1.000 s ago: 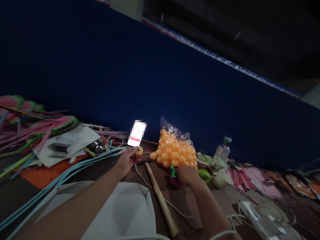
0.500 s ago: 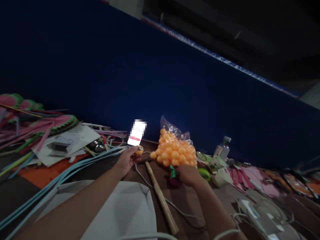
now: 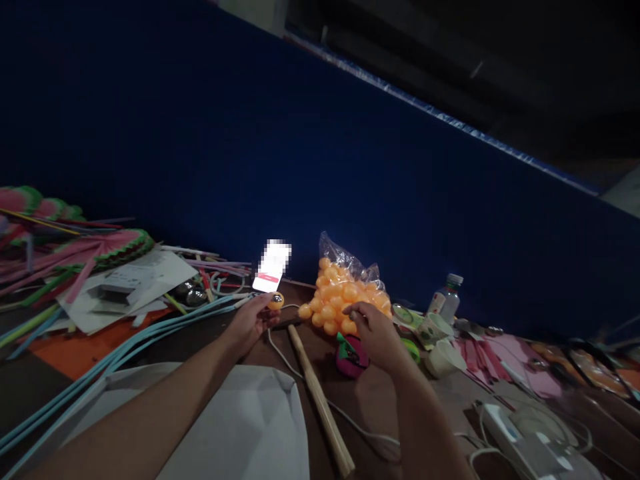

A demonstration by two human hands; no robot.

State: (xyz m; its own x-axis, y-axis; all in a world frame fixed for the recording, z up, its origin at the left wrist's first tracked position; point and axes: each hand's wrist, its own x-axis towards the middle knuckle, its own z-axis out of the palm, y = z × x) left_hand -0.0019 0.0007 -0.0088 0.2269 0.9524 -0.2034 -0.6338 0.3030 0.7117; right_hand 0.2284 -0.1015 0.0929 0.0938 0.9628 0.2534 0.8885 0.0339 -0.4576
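Bag of balls (image 3: 330, 297): before the partition (image 3: 240, 147). Phone (image 3: 273, 265): left of bag. Hammer (image 3: 320, 400): in front. Bottle (image 3: 447, 300): right, behind two cups (image 3: 444, 359).

Brn tbl (image 3: 373, 403): hammer (image 3: 319, 398), bag w/ orange balls (image 3: 335, 293), purple/grn item (image 3: 345, 363), pale cup (image 3: 444, 358), pink sheets (image 3: 525, 363).

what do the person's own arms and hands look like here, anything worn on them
The left forearm and right forearm are bare as far as they show, with no sleeve in view. Neither wrist shows a watch or band. The left hand and right hand wear no gloves. The picture is too dim to rule out a thin ring or small markings.
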